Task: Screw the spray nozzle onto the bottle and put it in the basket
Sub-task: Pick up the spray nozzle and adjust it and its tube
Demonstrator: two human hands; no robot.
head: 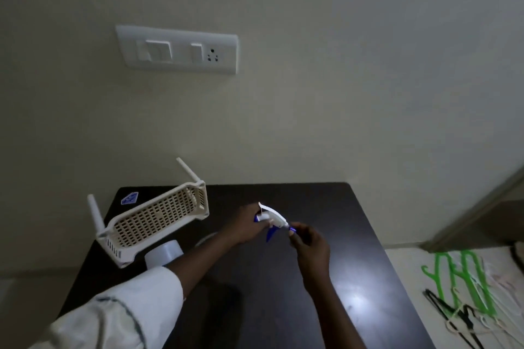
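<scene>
A white spray nozzle [274,218] with a blue trigger and blue tip is held over the dark table [354,263]. My left hand [246,225] grips its rear end. My right hand [307,242] pinches the blue tip at the front. A pale translucent bottle [163,255] lies on the table near the left, partly hidden by my left sleeve. The white perforated basket [154,219] stands at the table's back left, tilted, with two upright posts.
A wall with a switch plate [178,49] rises behind the table. Green, black and white clothes hangers [465,286] lie on the floor to the right. A door frame [482,212] stands at the far right.
</scene>
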